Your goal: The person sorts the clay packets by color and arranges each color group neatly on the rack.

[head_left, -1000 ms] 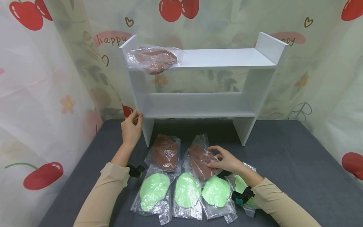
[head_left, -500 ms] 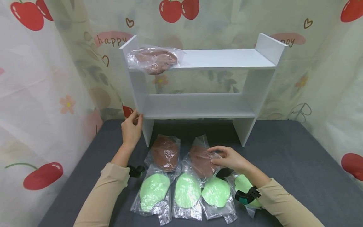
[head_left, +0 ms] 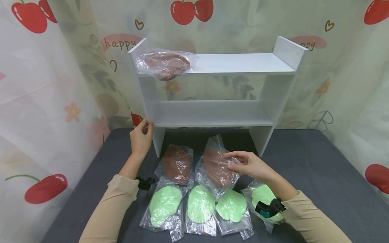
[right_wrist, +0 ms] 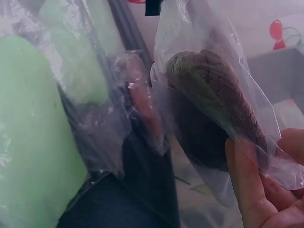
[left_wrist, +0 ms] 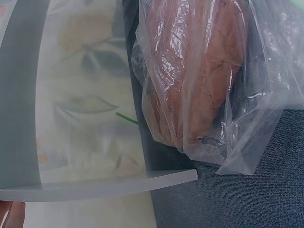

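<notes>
My right hand pinches the right edge of a clear plastic bag of brown clay-like material, tilted and lifted off the table in the right wrist view. My left hand holds the left side panel of a white shelf at the height of its lower board; only a bit of that hand shows in the left wrist view. A second brown bag lies on the table before the shelf. A third brown bag lies on the top board at the left, overhanging its front edge.
Several clear bags of flat green material lie in a front row, among them a left one and a right one partly behind my right wrist. The dark table runs back to a printed curtain. A thin cord hangs at the right.
My right hand has moved slightly right and up, and the brown bag in it has risen and shifted toward the shelf. The left hand stays on the panel.
</notes>
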A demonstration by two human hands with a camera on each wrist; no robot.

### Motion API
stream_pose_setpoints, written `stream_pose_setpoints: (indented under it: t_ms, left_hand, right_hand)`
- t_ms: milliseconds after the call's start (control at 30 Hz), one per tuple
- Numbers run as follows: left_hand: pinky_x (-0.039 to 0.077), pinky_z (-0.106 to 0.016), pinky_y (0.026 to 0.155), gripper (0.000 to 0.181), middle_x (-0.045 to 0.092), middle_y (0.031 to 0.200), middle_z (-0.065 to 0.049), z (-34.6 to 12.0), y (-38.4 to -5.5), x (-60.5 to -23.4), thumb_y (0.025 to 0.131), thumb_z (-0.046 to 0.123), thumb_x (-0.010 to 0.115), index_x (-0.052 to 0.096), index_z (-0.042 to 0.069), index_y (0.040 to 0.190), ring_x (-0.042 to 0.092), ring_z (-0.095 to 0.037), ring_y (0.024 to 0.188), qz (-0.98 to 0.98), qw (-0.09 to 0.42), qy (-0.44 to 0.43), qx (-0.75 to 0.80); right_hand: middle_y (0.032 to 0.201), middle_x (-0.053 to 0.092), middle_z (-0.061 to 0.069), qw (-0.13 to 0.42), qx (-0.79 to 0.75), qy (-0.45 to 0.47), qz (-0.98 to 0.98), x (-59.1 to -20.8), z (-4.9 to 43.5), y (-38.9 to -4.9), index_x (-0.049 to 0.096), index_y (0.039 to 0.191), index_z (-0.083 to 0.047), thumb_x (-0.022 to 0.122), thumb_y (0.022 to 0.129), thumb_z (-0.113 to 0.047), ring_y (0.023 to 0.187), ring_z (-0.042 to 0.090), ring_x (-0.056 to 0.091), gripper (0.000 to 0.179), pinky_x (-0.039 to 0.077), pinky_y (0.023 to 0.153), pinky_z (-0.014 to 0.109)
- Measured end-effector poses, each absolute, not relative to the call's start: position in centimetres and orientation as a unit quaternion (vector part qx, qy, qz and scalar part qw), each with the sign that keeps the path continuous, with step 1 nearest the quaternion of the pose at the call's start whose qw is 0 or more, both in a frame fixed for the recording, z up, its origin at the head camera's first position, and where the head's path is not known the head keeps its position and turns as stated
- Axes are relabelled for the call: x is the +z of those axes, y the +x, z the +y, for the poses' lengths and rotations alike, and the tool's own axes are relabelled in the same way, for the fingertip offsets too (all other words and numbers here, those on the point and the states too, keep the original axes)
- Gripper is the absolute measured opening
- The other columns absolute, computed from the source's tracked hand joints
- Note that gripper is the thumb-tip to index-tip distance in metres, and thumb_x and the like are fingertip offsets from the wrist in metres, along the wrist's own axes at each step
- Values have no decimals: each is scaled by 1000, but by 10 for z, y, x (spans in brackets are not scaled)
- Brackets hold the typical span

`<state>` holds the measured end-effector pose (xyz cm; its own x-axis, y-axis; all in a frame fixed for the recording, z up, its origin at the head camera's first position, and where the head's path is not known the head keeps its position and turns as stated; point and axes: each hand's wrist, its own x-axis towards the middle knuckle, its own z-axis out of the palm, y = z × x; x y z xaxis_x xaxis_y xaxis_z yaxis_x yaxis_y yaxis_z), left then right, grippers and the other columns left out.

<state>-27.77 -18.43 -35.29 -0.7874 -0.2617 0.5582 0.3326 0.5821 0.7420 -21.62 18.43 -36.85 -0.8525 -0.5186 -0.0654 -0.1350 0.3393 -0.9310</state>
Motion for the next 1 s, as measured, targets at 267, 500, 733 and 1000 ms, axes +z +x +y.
stream_pose_setpoints:
  t_ms: [267, 500, 733, 1000]
  left_hand:
    - [54, -48, 77, 34, 69, 108, -18, -184, -278, -353, 94, 17, 56, 60, 10, 126, 69, -33, 94, -830, 326, -22, -453]
    - [54, -48, 76, 33, 69, 108, -18, -184, -278, -353, 94, 17, 56, 61, 10, 125, 69, -33, 93, -831, 326, -21, -451]
    - [54, -47, 77, 34, 69, 109, -18, -184, -277, -353, 94, 18, 56, 59, 9, 127, 69, -32, 94, -830, 324, -21, -452]
    - [54, -48, 80, 35, 67, 112, -18, -184, -276, -353, 95, 19, 54, 58, 10, 128, 68, -33, 97, -832, 318, -26, -454]
  right_hand:
    - [137, 48, 21, 171, -550, -225, 786, -356, 185, -209, 51, 131, -3, 64, 88, -18, 85, 3, 61, 47, 53, 71, 25]
    - [122, 59, 3, 165, -563, -253, 769, -343, 184, -202, 51, 130, -1, 62, 89, -14, 87, 3, 62, 44, 54, 73, 26]
    - [113, 62, -5, 165, -573, -265, 758, -327, 184, -192, 52, 129, -3, 62, 90, -12, 84, 6, 63, 41, 55, 72, 27]
    - [118, 61, -8, 140, -566, -293, 758, -311, 188, -185, 52, 128, -1, 60, 90, -7, 93, 8, 64, 40, 56, 74, 29]
